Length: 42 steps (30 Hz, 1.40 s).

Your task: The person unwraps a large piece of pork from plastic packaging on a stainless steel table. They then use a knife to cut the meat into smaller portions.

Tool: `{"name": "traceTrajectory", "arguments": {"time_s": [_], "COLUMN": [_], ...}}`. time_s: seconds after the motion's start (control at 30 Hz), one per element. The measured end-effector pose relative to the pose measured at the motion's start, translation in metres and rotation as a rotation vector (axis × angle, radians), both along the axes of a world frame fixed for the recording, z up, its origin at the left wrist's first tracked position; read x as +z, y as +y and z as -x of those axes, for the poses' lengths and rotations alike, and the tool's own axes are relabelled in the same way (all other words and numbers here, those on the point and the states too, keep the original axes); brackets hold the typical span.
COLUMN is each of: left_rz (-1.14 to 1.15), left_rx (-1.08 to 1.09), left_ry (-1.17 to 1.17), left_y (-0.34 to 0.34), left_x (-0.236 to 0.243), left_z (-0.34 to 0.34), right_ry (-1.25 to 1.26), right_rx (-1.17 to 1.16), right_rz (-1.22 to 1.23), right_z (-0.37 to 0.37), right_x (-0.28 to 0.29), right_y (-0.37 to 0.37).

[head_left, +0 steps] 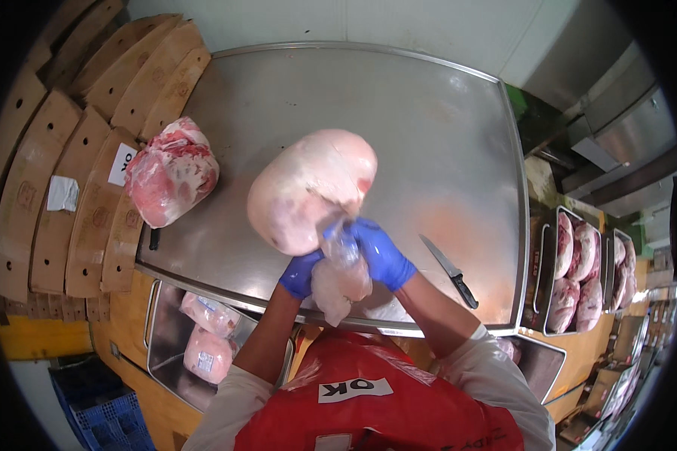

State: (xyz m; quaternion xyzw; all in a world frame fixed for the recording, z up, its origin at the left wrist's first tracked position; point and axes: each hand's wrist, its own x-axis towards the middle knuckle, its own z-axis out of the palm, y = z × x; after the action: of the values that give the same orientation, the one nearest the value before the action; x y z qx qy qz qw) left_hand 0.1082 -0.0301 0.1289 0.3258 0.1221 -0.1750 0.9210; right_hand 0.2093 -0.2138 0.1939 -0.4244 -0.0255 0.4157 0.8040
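A large, pale, rounded piece of meat with a fatty surface lies on the steel table. At its near edge there is a bunch of clear plastic film, hanging toward the table's front rim. My right hand, in a blue glove, is closed round the plastic just beside the meat. Closed on the plastic's left side is my left hand, gloved in blue too, with its fingers partly hidden. Whether the film wraps the whole piece, I cannot tell. A knife with a black handle lies to the right of my right hand.
Another red and white meat piece sits at the table's left edge, beside stacked cardboard boxes. Below the front edge stands a metal tub with wrapped meat. Trays of meat stand at the right; blue crates at lower left.
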Motion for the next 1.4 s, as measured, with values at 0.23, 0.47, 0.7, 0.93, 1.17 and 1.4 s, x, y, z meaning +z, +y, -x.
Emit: {"name": "traceTrajectory", "arguments": {"time_s": [0.23,0.47,0.7,0.93,1.17,1.4], "left_rz": [-0.411,-0.616,-0.551,-0.416,-0.31,-0.247], "left_rx": [0.213,0.309,0.462,0.474,0.297,0.451], "left_ry": [-0.043,0.103,0.227,0.276,0.214,0.021], "left_y": [0.05,0.07,0.084,0.073,0.065,0.089], "left_x": [0.062,-0.02,-0.016,-0.029,0.024,0.1], "left_z": [-0.011,0.073,0.074,0.115,0.17,0.082], "right_ry": [-0.643,-1.183,-0.839,-0.852,-0.56,-0.864], "right_rx": [0.047,-0.057,0.038,0.18,0.367,0.03], "right_rz": [0.308,0.79,0.617,0.679,0.643,0.425], "right_z": [-0.077,-0.114,-0.064,0.045,0.082,-0.027], "right_x": [0.04,-0.012,-0.009,-0.092,0.042,0.115], "right_y": [0.135,0.141,0.124,0.038,-0.008,0.058]}}
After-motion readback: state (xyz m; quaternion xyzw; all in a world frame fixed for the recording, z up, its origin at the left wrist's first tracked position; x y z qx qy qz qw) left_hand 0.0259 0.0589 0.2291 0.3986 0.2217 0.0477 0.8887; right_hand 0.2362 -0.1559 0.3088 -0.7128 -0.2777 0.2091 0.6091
